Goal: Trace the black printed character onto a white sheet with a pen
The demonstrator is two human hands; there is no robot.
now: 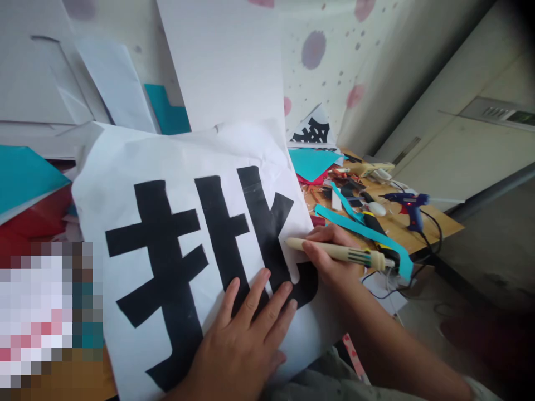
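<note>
A large white sheet [225,150] bears bold black cut-out character shapes [161,245]. My left hand [240,340] lies flat with fingers spread over the lower part of the black shapes and the sheet. In my right hand [334,259] is a cream multicolour pen [351,254], its tip at the edge of the rightmost black shape [267,223]. The lower ends of the middle shapes are hidden under my left hand.
At right on the wooden table [443,223] stand a blue glue gun [412,209] with a cord, teal strips [363,225], and paper scraps. Teal paper [25,178] and red paper [37,228] lie at left. White boards [229,61] lean behind.
</note>
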